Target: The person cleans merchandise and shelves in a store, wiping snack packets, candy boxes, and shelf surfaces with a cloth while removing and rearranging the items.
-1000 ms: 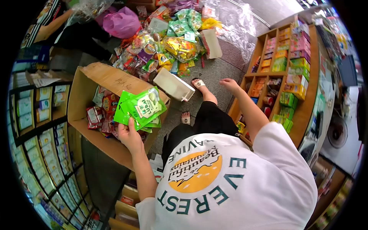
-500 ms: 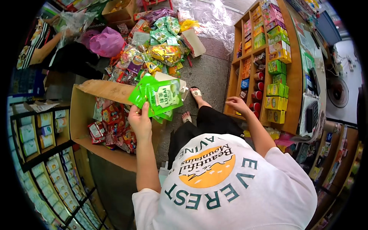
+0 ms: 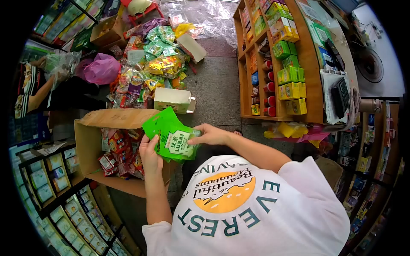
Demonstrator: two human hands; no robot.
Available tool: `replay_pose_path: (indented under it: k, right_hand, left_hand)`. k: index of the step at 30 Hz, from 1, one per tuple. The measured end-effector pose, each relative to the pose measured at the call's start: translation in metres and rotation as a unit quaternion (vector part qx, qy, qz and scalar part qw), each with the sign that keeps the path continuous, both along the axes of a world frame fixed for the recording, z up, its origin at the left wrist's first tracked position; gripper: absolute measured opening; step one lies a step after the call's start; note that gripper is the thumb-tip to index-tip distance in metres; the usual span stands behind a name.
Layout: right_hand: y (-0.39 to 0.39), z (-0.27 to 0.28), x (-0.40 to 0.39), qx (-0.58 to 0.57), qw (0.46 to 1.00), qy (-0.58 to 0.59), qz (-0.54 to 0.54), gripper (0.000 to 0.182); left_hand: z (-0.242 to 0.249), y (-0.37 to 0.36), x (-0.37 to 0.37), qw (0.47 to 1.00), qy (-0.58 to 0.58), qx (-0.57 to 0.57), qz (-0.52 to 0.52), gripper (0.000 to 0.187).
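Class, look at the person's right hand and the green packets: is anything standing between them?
Nothing visible does. The right hand already touches the green packets, which the left hand holds above the cardboard box.

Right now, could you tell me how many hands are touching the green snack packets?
2: the left hand grips the green snack packets from below; the right hand pinches their right edge.

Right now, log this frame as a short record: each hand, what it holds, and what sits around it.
left hand: grip on the green packets, from below
right hand: touching the packets' right edge; grip unclear
box: open, below the left hand, red snack packs inside
floor pile: mixed snack bags beyond the box
white carton: on the floor beside the pile
shelf: boxed goods, at right
other person: at far left
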State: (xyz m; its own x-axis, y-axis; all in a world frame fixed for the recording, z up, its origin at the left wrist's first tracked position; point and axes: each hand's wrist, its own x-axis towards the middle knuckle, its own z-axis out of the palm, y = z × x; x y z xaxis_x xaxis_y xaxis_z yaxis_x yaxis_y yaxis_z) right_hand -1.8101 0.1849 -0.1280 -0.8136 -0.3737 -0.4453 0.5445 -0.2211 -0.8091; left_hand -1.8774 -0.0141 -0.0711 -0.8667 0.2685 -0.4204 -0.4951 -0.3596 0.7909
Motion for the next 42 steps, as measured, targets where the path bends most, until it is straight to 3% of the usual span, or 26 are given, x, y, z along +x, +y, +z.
replay_pose_path:
  k: [2,3,6,10,13,15,16,19,21,23,24,25,26,27,28,29,30,32,35,37,38,40,42]
  right_hand:
    - [0.005,-0.004,0.016,0.034,0.999,0.032,-0.019,0.039]
    - [0.014,0.001,0.027,-0.048,0.997,-0.009,-0.053,0.04]
    - [0.049,0.027,0.059,-0.127,0.979,-0.064,-0.149,0.044]
    - [0.099,0.024,0.118,-0.198,0.94,-0.013,-0.278,0.041]
    - [0.139,0.048,0.166,-0.096,0.913,0.07,-0.391,0.039]
    - [0.174,0.073,0.201,-0.073,0.889,0.093,-0.443,0.04]
    - [0.191,0.087,0.219,-0.052,0.871,0.114,-0.475,0.041]
    - [0.221,0.114,0.256,-0.011,0.849,0.149,-0.508,0.04]
    - [0.23,0.12,0.279,0.115,0.819,0.144,-0.544,0.042]
    - [0.233,0.136,0.302,0.267,0.789,0.164,-0.529,0.047]
    - [0.241,0.126,0.313,0.397,0.748,0.181,-0.501,0.045]
    - [0.248,0.132,0.324,0.39,0.77,0.154,-0.48,0.038]
    - [0.27,0.13,0.336,0.482,0.735,0.203,-0.431,0.031]
    - [0.285,0.143,0.345,0.317,0.785,0.146,-0.512,0.031]
    - [0.318,0.138,0.357,0.376,0.734,0.091,-0.558,0.03]
    - [0.359,0.128,0.368,0.589,0.611,0.09,-0.521,0.035]
    - [0.377,0.137,0.364,0.685,0.518,0.075,-0.506,0.043]
    - [0.431,0.117,0.369,0.794,0.417,0.054,-0.439,0.06]
    - [0.478,0.101,0.362,0.839,0.401,-0.036,-0.367,0.053]
    - [0.501,0.11,0.369,0.765,0.513,-0.034,-0.387,0.043]
    - [0.514,0.106,0.377,0.766,0.484,0.012,-0.424,0.035]
    - [0.508,0.132,0.388,0.789,0.371,0.058,-0.486,0.032]
    - [0.48,0.177,0.396,0.703,0.384,0.091,-0.592,0.039]
  left_hand:
    - [-0.001,0.015,0.007,1.0,-0.022,0.011,-0.002,0.025]
    - [0.0,0.025,0.011,1.0,-0.021,0.012,-0.008,0.025]
    - [0.001,0.072,0.025,0.997,-0.036,0.051,-0.049,0.023]
    - [0.012,0.144,0.056,0.992,-0.02,0.041,-0.121,0.024]
    - [0.027,0.201,0.095,0.984,0.04,0.101,-0.139,0.031]
    - [0.04,0.238,0.128,0.966,0.091,0.142,-0.196,0.04]
    - [0.031,0.253,0.141,0.932,0.166,0.147,-0.286,0.045]
    - [0.028,0.301,0.198,0.915,0.128,0.187,-0.334,0.048]
    - [0.054,0.327,0.226,0.932,0.044,0.156,-0.325,0.047]
    - [0.053,0.343,0.24,0.9,0.133,0.094,-0.404,0.041]
    - [0.056,0.35,0.25,0.901,0.121,0.128,-0.396,0.038]
    - [0.058,0.356,0.258,0.904,0.112,0.16,-0.381,0.035]
    - [0.056,0.361,0.262,0.899,0.118,0.144,-0.397,0.034]
    - [0.052,0.365,0.265,0.893,0.116,0.13,-0.414,0.033]
    - [0.049,0.37,0.27,0.891,0.138,0.105,-0.42,0.034]
    - [0.045,0.369,0.275,0.884,0.152,0.085,-0.435,0.035]
    - [0.044,0.36,0.28,0.889,0.141,0.084,-0.427,0.035]
    - [0.047,0.359,0.288,0.889,0.051,0.167,-0.423,0.034]
    - [0.04,0.339,0.285,0.9,0.082,0.089,-0.418,0.033]
    - [0.038,0.333,0.28,0.906,0.073,0.082,-0.409,0.033]
    - [0.037,0.327,0.274,0.908,0.071,0.08,-0.404,0.033]
    - [0.037,0.319,0.262,0.914,0.036,0.094,-0.393,0.034]
    - [0.032,0.314,0.252,0.915,-0.005,0.107,-0.389,0.035]
